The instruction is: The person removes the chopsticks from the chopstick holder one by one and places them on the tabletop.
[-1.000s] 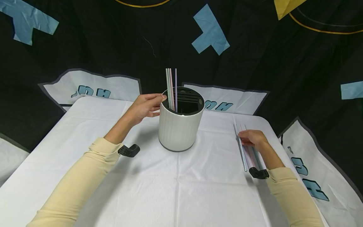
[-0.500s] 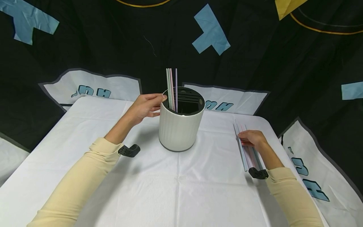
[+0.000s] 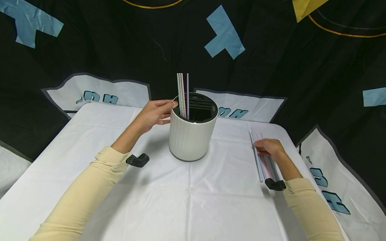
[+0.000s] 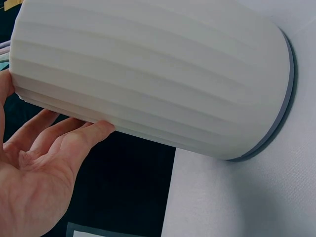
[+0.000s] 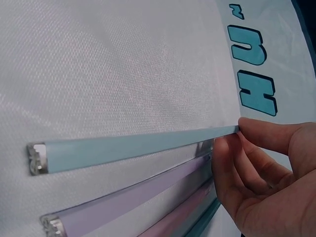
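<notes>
A round, white ribbed holder [image 3: 190, 140] with a dark slotted inside stands upright on the table. Several thin pastel straws [image 3: 182, 90], green, pink and purple, stick up from its left side. My left hand [image 3: 155, 113] grips the holder, thumb at the rim and fingers along the outer wall [image 4: 81, 140]. At the right, my right hand [image 3: 268, 147] pinches a light blue straw [image 5: 133, 148] between thumb and fingertips. Beside that one lie a purple straw [image 5: 133, 197], a pink straw [image 5: 180, 212] and a teal straw [image 5: 205, 219]; clear crimped wrapper ends show on the nearer ones.
A white cloth [image 3: 156, 201] covers the table. Behind it hangs a black backdrop [image 3: 120, 43] with blue patches. The table's right edge runs close beside my right forearm [image 3: 310, 207].
</notes>
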Action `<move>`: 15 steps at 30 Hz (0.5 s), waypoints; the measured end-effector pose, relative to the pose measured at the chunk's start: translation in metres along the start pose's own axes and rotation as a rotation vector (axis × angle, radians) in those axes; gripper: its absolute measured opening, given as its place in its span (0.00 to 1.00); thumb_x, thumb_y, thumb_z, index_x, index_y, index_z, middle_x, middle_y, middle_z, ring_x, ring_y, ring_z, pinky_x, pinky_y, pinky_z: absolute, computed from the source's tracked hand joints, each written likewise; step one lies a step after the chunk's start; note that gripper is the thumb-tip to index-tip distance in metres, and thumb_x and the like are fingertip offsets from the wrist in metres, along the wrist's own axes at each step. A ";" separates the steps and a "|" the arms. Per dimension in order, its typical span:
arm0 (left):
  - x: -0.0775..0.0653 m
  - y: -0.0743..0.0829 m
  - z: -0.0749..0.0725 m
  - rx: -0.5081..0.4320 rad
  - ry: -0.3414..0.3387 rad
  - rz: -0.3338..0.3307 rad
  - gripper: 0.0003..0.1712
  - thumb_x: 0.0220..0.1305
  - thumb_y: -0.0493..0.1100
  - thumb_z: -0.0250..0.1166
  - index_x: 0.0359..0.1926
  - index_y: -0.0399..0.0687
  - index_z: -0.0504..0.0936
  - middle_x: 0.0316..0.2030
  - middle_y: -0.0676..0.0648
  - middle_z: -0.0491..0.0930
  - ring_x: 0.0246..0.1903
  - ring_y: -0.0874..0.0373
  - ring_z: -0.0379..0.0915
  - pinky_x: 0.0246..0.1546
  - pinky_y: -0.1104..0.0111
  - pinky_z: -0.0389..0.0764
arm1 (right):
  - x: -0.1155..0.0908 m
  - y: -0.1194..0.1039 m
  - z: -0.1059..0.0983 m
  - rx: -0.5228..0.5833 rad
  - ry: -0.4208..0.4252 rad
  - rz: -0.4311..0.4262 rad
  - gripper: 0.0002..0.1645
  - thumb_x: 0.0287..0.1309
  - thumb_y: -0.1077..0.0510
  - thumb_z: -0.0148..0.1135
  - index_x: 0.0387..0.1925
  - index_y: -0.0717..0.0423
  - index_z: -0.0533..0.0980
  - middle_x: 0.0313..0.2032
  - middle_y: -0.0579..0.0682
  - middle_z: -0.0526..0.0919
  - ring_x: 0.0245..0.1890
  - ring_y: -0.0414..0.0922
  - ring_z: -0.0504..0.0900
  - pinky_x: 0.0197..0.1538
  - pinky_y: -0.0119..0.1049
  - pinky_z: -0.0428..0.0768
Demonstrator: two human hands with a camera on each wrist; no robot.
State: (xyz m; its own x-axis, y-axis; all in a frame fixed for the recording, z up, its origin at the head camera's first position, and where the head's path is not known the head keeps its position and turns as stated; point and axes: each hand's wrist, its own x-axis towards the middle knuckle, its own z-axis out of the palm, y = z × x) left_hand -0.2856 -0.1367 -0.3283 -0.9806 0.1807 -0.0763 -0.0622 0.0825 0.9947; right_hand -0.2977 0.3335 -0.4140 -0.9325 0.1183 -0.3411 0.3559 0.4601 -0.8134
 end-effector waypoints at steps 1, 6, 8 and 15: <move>0.000 0.000 0.000 -0.001 0.000 0.000 0.35 0.69 0.55 0.66 0.70 0.44 0.72 0.66 0.43 0.75 0.62 0.46 0.76 0.56 0.57 0.84 | 0.000 0.000 0.000 0.001 0.001 -0.001 0.28 0.69 0.59 0.63 0.62 0.74 0.71 0.28 0.38 0.84 0.28 0.33 0.84 0.38 0.29 0.88; -0.001 0.001 0.000 -0.005 0.000 -0.004 0.35 0.69 0.55 0.66 0.71 0.44 0.72 0.67 0.43 0.75 0.62 0.46 0.76 0.55 0.57 0.84 | 0.001 0.000 0.001 0.005 0.001 0.010 0.27 0.69 0.59 0.63 0.61 0.74 0.72 0.27 0.39 0.84 0.27 0.34 0.84 0.37 0.29 0.88; -0.001 0.001 0.000 -0.003 -0.001 -0.005 0.35 0.69 0.55 0.66 0.71 0.44 0.72 0.66 0.43 0.75 0.62 0.47 0.76 0.55 0.57 0.85 | 0.001 0.000 0.000 0.006 -0.001 0.023 0.27 0.70 0.58 0.62 0.61 0.74 0.72 0.27 0.40 0.84 0.27 0.35 0.85 0.37 0.29 0.87; 0.000 0.000 0.000 0.014 -0.007 0.001 0.35 0.69 0.55 0.66 0.71 0.44 0.71 0.67 0.43 0.75 0.63 0.47 0.76 0.56 0.56 0.84 | -0.002 -0.001 -0.002 -0.012 -0.003 0.036 0.27 0.72 0.55 0.59 0.62 0.72 0.72 0.29 0.42 0.85 0.29 0.36 0.86 0.40 0.29 0.87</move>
State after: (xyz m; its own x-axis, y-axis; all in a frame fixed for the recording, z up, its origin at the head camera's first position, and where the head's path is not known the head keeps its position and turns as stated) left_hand -0.2853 -0.1367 -0.3287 -0.9793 0.1878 -0.0754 -0.0581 0.0963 0.9937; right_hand -0.2966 0.3348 -0.4110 -0.9190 0.1322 -0.3715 0.3884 0.4658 -0.7951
